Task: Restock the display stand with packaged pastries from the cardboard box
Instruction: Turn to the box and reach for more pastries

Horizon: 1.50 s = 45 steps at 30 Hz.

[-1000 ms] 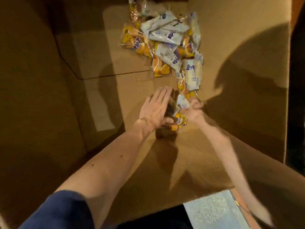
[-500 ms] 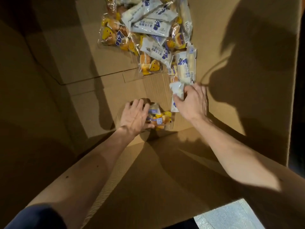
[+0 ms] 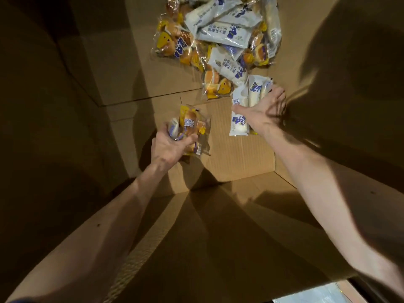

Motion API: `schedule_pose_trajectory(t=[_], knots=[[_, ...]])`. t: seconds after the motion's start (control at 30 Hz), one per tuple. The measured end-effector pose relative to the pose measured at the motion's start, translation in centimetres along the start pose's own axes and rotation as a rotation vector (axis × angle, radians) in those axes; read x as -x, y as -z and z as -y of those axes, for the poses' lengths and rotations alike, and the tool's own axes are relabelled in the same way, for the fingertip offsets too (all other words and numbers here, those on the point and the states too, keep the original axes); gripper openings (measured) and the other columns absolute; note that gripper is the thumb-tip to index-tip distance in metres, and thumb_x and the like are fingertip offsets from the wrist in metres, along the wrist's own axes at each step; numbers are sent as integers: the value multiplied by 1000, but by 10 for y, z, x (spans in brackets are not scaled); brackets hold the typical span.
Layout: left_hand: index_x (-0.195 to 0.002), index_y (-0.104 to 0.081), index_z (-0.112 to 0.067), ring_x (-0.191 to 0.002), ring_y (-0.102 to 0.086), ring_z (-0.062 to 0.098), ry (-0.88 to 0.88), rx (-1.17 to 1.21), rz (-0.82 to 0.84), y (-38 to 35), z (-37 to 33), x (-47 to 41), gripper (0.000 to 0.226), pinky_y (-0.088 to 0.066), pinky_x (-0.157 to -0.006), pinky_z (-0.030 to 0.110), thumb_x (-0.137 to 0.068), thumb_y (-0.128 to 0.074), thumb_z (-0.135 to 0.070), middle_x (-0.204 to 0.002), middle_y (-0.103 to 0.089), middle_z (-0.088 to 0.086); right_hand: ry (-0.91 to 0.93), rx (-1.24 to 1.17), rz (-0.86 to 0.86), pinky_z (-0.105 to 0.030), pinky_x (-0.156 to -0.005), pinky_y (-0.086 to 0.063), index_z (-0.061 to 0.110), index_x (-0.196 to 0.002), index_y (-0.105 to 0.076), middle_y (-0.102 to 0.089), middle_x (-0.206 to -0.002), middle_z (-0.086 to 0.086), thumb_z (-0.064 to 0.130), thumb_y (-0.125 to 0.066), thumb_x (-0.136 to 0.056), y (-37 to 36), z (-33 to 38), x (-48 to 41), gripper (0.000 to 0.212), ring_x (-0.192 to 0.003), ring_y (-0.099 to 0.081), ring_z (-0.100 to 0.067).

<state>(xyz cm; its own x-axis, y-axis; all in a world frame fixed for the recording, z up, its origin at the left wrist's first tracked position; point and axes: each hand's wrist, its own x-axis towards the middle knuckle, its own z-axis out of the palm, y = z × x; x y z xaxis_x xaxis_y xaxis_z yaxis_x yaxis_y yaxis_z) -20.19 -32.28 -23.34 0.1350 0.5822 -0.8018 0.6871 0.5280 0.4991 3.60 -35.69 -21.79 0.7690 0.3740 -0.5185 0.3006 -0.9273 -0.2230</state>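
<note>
— What can go wrong for us here?
— Our left hand [image 3: 168,149] clamps its fingers on a crinkly clear and yellow plastic packet of small buns [image 3: 190,125], just above the floor of the large brown cardboard box [image 3: 240,160]. If we squeeze harder, we likely flatten the soft buns. The slick film could also slip.
— And the other side?
— Our right hand [image 3: 260,114] lies with fingers [image 3: 277,96] spread apart on a white and blue plastic pastry packet [image 3: 239,125], not closed round it. A hasty scoop may drag its neighbours or drop it.
— The rest of the stock?
— A loose heap of white and yellow packets [image 3: 218,36] lies at the far end of the box floor, glossy and overlapping.
</note>
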Motion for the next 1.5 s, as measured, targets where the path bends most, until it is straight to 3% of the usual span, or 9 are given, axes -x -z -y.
schedule_pose_trajectory(t=[0.2, 0.47, 0.67, 0.87, 1.07, 1.17, 1.23, 1.33, 1.5], knots=[[-103, -67, -26, -88, -73, 12, 68, 191, 33, 5, 3, 4, 40, -59, -86, 37, -71, -86, -40, -93, -75, -5, -61, 67, 88, -44, -100, -43, 12, -117, -33, -31, -134, -13, 49, -91, -57, -12, -11, 17, 92, -123, -32, -29], [-101, -66, -28, -91, -71, 10, 102, 253, 19, 11, 3, 21, 37, -54, -96, 36, -72, -86, -39, -94, -74, -8, 218, 272, 170, -45, -103, -27, 11, -130, -37, -57, -127, -8, 49, -88, -65, -16, -14, 58, 91, -131, -38, -27], [-101, -65, -29, -93, -70, 11, 136, 279, 6, 18, 9, 31, 37, -53, -96, 36, -72, -85, -40, -97, -74, -6, 0, -10, 375, -46, -116, -33, 9, -149, -29, -36, -151, -13, 28, -91, -67, -22, -11, 62, 103, -143, -33, -30], [-108, -66, -22, -93, -72, 13, 162, 349, 5, 32, 6, 47, 43, -53, -95, 34, -73, -84, -40, -100, -75, -2, -77, -221, 495, -33, -104, -43, 11, -155, -22, -40, -148, -5, 14, -84, -76, -5, -12, 66, 101, -133, -45, -23], [-119, -62, -16, -87, -73, 7, 137, 403, 40, 55, -5, 86, 49, -55, -83, 24, -78, -82, -32, -101, -75, -1, -193, -418, 768, -30, -85, -48, 9, -129, -42, -60, -114, 0, 16, -84, -76, 17, -3, 96, 68, -102, -58, -14], [-120, -61, -12, -90, -74, 13, 115, 491, 61, 70, -13, 118, 46, -56, -93, 34, -81, -80, -25, -102, -76, 3, -185, -500, 912, -46, -115, -32, 7, -145, -30, -52, -140, -7, 21, -88, -68, 35, 6, 116, 98, -134, -44, -22], [-120, -60, -10, -94, -73, 18, 87, 547, 85, 81, -19, 144, 43, -55, -96, 40, -82, -78, -22, -105, -75, 6, -201, -562, 959, -42, -119, -21, 1, -136, -35, -55, -131, -2, 12, -81, -77, 50, 16, 134, 76, -131, -43, -15], [-120, -61, -8, -103, -71, 25, 19, 646, 97, 98, -23, 188, 49, -53, -98, 46, -78, -80, -23, -110, -74, 10, -160, -652, 1010, -28, -105, -31, 11, -100, -53, -66, -103, 3, 1, -65, -90, 73, 33, 172, 19, -95, -57, -5], [-119, -62, -9, -102, -71, 28, -87, 763, -12, 134, -13, 272, 40, -58, -87, 41, -82, -76, -16, -110, -74, 12, -12, -710, 1055, -38, -74, -52, 7, -124, -55, -73, -100, -7, 7, -80, -71, 86, 52, 246, 58, -95, -67, -24]])
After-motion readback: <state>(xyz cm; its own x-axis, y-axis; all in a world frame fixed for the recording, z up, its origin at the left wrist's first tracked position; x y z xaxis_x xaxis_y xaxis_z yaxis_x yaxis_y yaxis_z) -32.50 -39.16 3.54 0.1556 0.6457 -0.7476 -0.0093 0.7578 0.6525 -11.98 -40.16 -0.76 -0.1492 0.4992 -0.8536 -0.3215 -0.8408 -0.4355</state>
